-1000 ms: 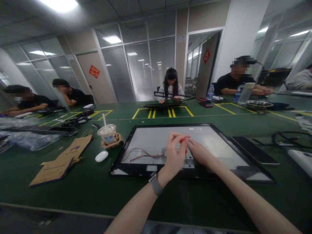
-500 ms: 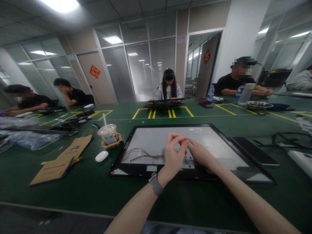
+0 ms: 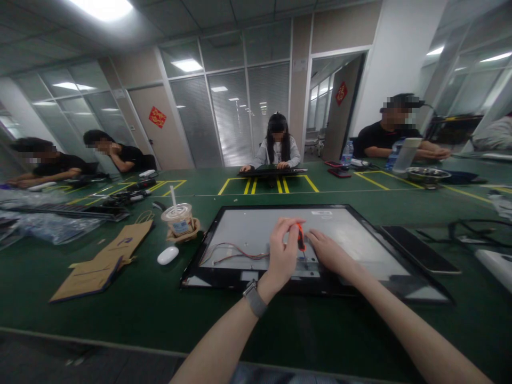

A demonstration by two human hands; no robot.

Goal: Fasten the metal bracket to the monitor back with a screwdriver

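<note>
A screwdriver [image 3: 301,238] with a red and black handle stands nearly upright over a flat display panel [image 3: 236,226] with a grey back and black frame. My left hand [image 3: 283,248], a watch on its wrist, is closed on the handle from the left, fingers over its top. The shaft points down at a metal plate [image 3: 307,273] near the panel's front edge; whether the tip sits on a screw I cannot tell. Just to the right, my right hand [image 3: 328,250] rests open, fingers stretched out beside the screwdriver. Thin coloured wires [image 3: 236,250] lie left of my left hand.
To the left are a drink cup [image 3: 177,218] with a straw, a white mouse [image 3: 168,255] and a brown paper bag [image 3: 104,261]. A dark phone-like slab [image 3: 418,248] lies right of the panel. Across the table a person handles another dark panel [image 3: 272,172].
My right fingers have come away from the top of the screwdriver, and my left fingers have shifted so more of the handle shows. The person opposite has lowered their panel.
</note>
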